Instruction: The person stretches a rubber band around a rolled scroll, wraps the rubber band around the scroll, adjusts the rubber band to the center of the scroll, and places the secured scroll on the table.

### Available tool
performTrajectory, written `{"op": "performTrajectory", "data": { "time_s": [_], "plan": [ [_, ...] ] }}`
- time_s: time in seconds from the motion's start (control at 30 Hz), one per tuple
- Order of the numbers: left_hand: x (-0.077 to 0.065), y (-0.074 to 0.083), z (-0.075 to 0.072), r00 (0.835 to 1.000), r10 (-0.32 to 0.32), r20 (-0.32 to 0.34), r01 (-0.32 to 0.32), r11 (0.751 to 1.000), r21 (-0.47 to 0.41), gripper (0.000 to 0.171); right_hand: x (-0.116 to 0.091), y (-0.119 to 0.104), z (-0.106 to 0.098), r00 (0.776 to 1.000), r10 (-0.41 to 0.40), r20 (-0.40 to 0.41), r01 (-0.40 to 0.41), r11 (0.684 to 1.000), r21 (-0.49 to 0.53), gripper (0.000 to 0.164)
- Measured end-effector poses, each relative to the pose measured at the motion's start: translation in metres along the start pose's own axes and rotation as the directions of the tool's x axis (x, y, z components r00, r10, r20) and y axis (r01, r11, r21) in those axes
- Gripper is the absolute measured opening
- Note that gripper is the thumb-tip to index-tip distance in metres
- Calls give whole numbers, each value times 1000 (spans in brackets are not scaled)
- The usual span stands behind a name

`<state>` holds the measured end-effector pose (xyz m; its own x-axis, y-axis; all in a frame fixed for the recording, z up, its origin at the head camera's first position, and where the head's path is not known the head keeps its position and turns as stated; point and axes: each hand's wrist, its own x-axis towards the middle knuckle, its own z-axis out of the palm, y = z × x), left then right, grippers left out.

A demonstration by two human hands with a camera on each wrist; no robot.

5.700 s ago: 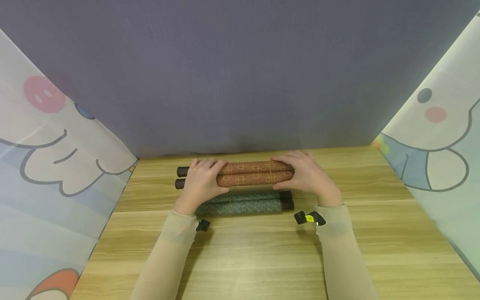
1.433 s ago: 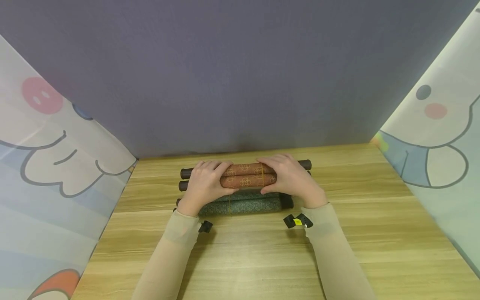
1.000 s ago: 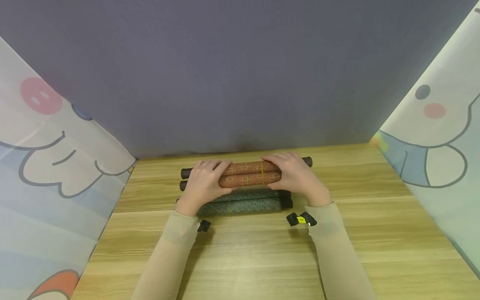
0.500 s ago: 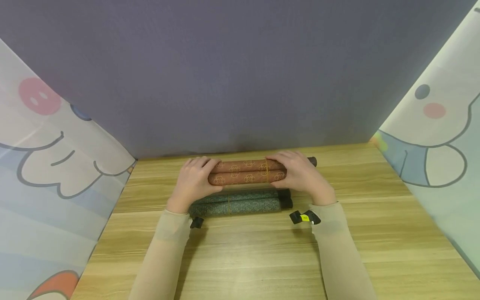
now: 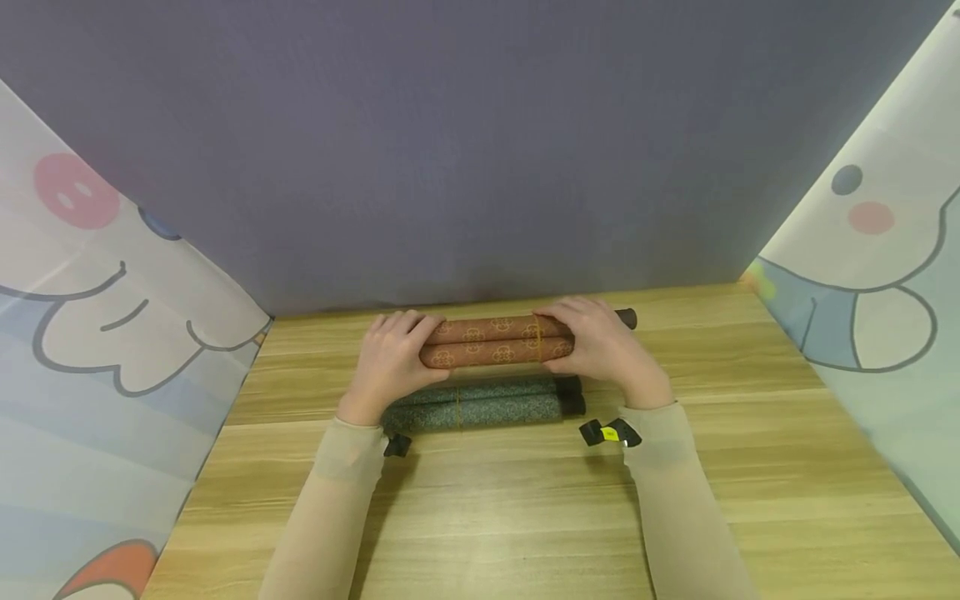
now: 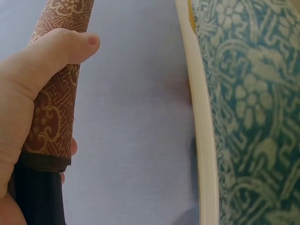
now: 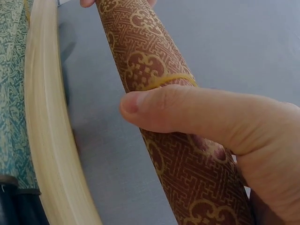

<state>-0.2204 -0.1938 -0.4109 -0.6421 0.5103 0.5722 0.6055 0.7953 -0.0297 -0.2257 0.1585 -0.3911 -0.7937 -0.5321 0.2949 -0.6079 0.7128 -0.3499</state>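
A reddish-brown double-rolled scroll (image 5: pixel 495 340) with gold medallions and dark end knobs runs across the far part of the table, a thin yellow band around its right part. My left hand (image 5: pixel 390 354) grips its left end, thumb on the near side, covering the knobs there. In the left wrist view a dark knob (image 6: pixel 40 197) shows under that hand. My right hand (image 5: pixel 603 346) holds the right part, thumb (image 7: pixel 164 108) just beside the band. Seen from the wrists, the scroll appears raised off the table. A green patterned double-rolled scroll (image 5: pixel 510 408) lies nearer, untouched.
Behind the scrolls, the wooden table (image 5: pixel 510 517) ends at a grey-blue wall panel (image 5: pixel 480 167). Cartoon-printed white sheets (image 5: pixel 97 317) stand along both sides. Black wrist-worn devices (image 5: pixel 611 432) sit at both cuffs.
Over the last second and a half my left hand has slid left over the scroll's end knobs and my right hand has shifted slightly right. The brown scroll is slightly higher; the green one stays put.
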Motion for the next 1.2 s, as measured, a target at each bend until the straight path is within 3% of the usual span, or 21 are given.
{"op": "performTrajectory", "data": {
  "time_s": [0.53, 0.8, 1.2],
  "plan": [
    [3, 11, -3, 1000, -4, 7, 4, 1000, -18, 85, 2, -6, 2, 1000, -8, 7, 8, 1000, -2, 88],
    [4, 17, -4, 1000, 1, 9, -1, 1000, -16, 89, 6, -17, 8, 998, -62, 5, 62, 998, 11, 92],
    [4, 17, -3, 999, -22, 39, 23, 999, -23, 88, 5, -18, 7, 999, -32, 19, 32, 999, -14, 95]
  ]
}}
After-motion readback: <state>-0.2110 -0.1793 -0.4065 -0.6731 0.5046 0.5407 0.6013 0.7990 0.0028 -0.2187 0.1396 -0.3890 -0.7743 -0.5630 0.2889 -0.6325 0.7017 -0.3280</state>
